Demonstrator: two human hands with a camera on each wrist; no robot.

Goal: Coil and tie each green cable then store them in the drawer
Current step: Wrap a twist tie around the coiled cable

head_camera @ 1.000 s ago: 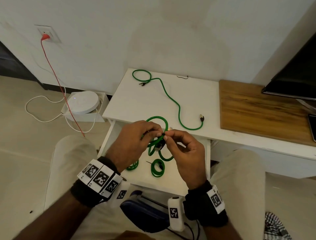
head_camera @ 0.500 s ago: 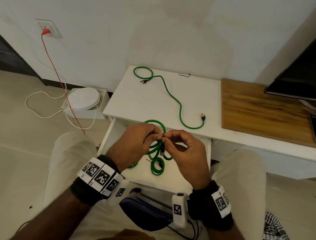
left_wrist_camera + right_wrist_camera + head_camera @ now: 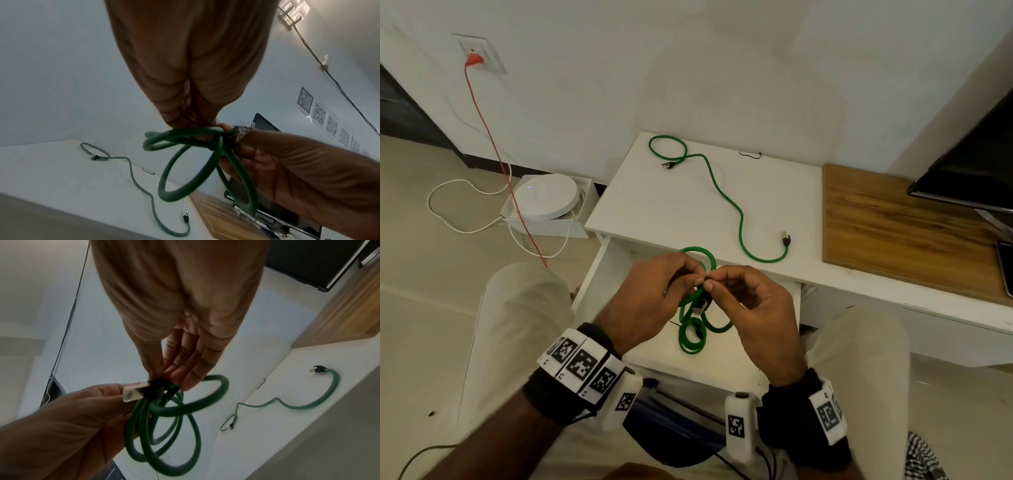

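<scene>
Above the open white drawer [image 3: 726, 363], both hands hold a coiled green cable [image 3: 697, 253] by its waist. My left hand [image 3: 688, 278] pinches the loops from the left, its fingertips [image 3: 195, 126] bunched on the coil [image 3: 185, 162]. My right hand [image 3: 717, 279] pinches the same spot with thumb and forefinger, where something black wraps the coil [image 3: 164, 434]. A plug [image 3: 133, 392] sticks out beside that spot. Another coiled green cable [image 3: 690, 339] lies in the drawer. A loose green cable [image 3: 739, 219] snakes across the white table top [image 3: 654, 205].
A thin black tie [image 3: 750, 155] lies at the back of the table. A wooden board [image 3: 893, 226] and a dark screen [image 3: 969, 171] are to the right. On the floor to the left are a white round device [image 3: 546, 195] and a red cord [image 3: 493, 147]. My knees flank the drawer.
Both hands stay pinched together at the coil's waist, with small finger shifts. The loops hang much as before.
</scene>
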